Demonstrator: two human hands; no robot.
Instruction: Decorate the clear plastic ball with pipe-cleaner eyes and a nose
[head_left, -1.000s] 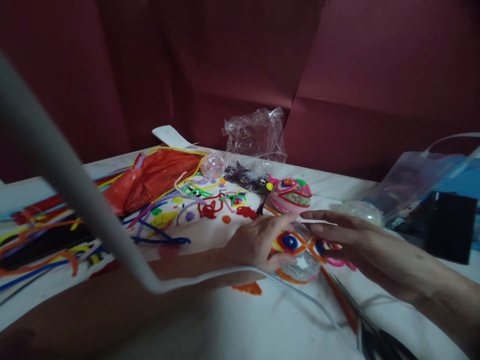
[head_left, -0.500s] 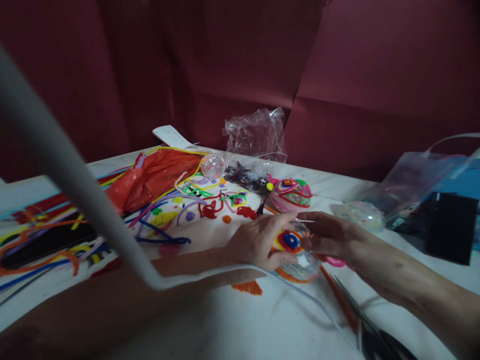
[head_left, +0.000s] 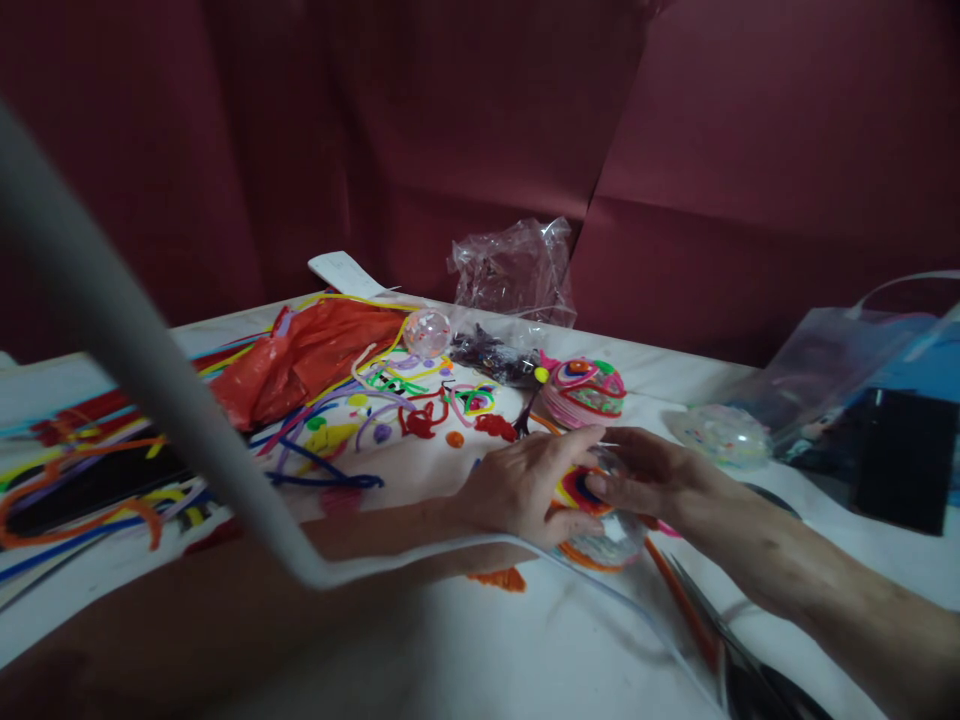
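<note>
A clear plastic ball point(head_left: 616, 540) trimmed with orange pipe cleaner sits on the table between my hands. On its front is an eye shape point(head_left: 574, 487) in yellow, red and dark blue. My left hand point(head_left: 517, 487) wraps around the ball's left side, thumb low and fingers over the top. My right hand point(head_left: 660, 475) grips from the right, its thumb pressed against the eye shape and its fingers behind, partly hidden. A pink decorated ball point(head_left: 583, 392) stands just behind. Scissors point(head_left: 720, 625) and an orange pipe cleaner point(head_left: 679, 590) lie below my right wrist.
Loose pipe cleaners point(head_left: 330, 478), pompoms and a red plastic bag point(head_left: 304, 355) cover the left side. A clear ball point(head_left: 427, 333) and a crumpled clear bag point(head_left: 514, 270) are at the back. At right are another ball point(head_left: 724, 436) and a black phone-like object point(head_left: 902, 455). A blurred white cable point(head_left: 435, 545) crosses the foreground.
My right hand has moved slightly left, and its thumb now covers part of the eye shape's blue centre. My left hand stays around the ball.
</note>
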